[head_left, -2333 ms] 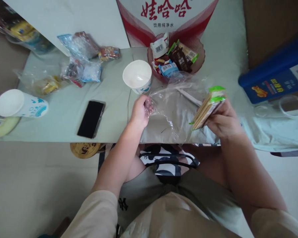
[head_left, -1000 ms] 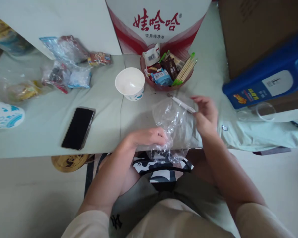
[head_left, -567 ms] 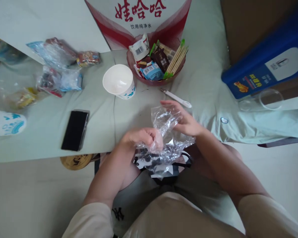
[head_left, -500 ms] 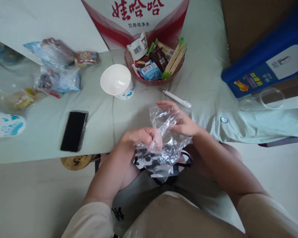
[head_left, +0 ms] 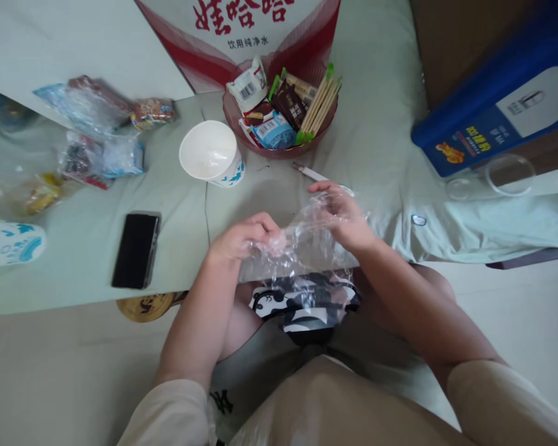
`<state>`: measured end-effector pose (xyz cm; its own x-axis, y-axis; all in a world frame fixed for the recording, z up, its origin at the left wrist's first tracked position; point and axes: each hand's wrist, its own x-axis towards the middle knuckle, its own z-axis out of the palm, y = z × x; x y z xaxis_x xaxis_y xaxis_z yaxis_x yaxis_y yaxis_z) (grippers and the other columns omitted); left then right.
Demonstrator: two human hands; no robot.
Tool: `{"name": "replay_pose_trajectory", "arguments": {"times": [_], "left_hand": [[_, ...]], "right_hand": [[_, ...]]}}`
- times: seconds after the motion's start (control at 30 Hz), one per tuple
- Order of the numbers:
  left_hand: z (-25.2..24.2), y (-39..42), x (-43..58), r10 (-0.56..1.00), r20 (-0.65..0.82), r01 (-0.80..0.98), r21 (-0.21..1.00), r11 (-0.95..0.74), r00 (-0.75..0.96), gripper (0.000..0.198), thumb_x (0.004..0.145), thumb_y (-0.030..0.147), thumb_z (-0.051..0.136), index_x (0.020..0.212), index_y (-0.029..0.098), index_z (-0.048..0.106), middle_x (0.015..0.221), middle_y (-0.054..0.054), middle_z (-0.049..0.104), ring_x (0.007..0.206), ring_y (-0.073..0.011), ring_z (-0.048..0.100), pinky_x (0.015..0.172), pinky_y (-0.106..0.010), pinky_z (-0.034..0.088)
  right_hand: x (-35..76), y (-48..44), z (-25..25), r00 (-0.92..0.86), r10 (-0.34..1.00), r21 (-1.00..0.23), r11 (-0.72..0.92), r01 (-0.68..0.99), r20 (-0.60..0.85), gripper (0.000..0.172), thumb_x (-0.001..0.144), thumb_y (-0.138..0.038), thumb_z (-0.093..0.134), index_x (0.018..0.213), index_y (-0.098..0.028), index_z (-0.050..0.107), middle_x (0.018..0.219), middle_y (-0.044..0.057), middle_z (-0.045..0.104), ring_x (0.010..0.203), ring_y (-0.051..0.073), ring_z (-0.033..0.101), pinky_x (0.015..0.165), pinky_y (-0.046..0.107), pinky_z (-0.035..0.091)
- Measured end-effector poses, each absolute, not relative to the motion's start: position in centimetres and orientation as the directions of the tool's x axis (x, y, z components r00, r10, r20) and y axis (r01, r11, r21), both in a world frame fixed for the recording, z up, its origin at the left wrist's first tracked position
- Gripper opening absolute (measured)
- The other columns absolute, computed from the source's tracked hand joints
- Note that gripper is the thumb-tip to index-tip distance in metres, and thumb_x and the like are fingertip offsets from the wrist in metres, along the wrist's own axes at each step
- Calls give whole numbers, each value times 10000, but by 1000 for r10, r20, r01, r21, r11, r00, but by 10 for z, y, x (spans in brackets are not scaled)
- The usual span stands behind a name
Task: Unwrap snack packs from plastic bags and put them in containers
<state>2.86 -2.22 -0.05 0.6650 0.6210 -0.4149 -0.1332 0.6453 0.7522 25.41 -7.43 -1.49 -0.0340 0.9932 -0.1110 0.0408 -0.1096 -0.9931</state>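
A crumpled clear plastic bag (head_left: 302, 251) hangs over the near edge of the table, held between both hands. My left hand (head_left: 242, 238) is closed on its left part, fingers curled round the film. My right hand (head_left: 346, 217) grips the bag's upper right part with bent fingers. Behind the hands stands a dark red bowl (head_left: 246, 133) filled with wrapped snacks and a pack of thin sticks with green ends (head_left: 320, 102). A white pen-like tool (head_left: 309, 173) lies just beyond my right hand.
A white paper cup (head_left: 209, 152) stands left of the bowl, a black phone (head_left: 136, 249) lies near the table's front edge. Snack bags (head_left: 93, 133) are at the back left, a tipped cup (head_left: 7, 243) at far left, a blue box (head_left: 493, 118) at right.
The pack of sticks went from my right hand into the bowl. Both hands then took up the plastic bag; since half a second ago they have lifted and spread it slightly.
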Motion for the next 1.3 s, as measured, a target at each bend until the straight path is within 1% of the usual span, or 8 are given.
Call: {"name": "replay_pose_trajectory", "arguments": {"times": [0.17,0.27,0.37,0.47,0.67,0.87,1.03,1.3], "left_hand": [[-1,2,22,799,-382,-303,779,549,466,374,750,425,820,605,172,584,572,15,515,512,-99,552,570,-251,548],[-9,2,22,815,-320,-302,813,498,483,498,685,572,915,949,208,701,942,-40,711,857,-186,733,803,-339,637],[-19,-2,24,783,-294,-153,885,440,549,836,579,403,1017,1309,293,624,1225,-68,718,1044,-246,760,907,-404,631],[-26,2,24,844,-287,-92,927,364,454,887,604,248,990,1382,290,567,1097,-44,758,873,-187,771,797,-323,623],[-26,18,23,949,-221,-286,916,281,224,618,680,139,883,1237,290,663,831,29,750,629,-98,678,567,-199,520],[-27,11,34,957,-218,-297,916,268,190,424,772,310,885,1149,262,698,899,-21,772,652,-118,699,546,-203,541],[-37,3,42,928,-320,-77,937,339,193,571,855,505,835,1331,309,587,767,8,721,489,-123,637,412,-190,415],[-37,6,28,998,45,-79,996,-43,36,619,883,578,800,1377,340,513,686,65,625,449,-84,527,481,-212,424]], "right_hand": [[263,-69,-15,307,940,-985,-113,-131,-149,356,794,-511,698,968,-292,477,627,-76,406,501,119,355,474,259,318],[264,-65,-10,359,905,-945,-116,-306,-227,353,704,-375,740,895,-285,457,579,-105,329,464,93,265,445,238,221],[263,-62,-5,372,874,-899,-145,-414,-312,323,636,-279,726,824,-272,464,566,-111,316,452,77,235,433,237,171],[261,-60,-4,380,865,-879,-132,-458,-327,300,663,-321,736,766,-268,459,568,-102,322,451,78,233,425,247,180],[264,-63,-7,397,883,-884,-43,-465,-251,441,717,-372,765,675,-253,342,622,-74,299,492,87,261,454,254,246],[266,-67,-11,375,901,-915,-54,-401,-218,457,795,-521,690,707,-260,326,660,-59,296,517,104,340,500,269,351],[266,-63,-15,495,842,-944,-51,-326,-216,501,860,-658,644,696,-250,403,656,-35,412,536,109,449,511,267,414],[278,-64,-9,528,827,-959,-49,-278,-195,297,815,-467,766,797,-242,573,538,-103,324,428,74,321,420,232,310]]}}
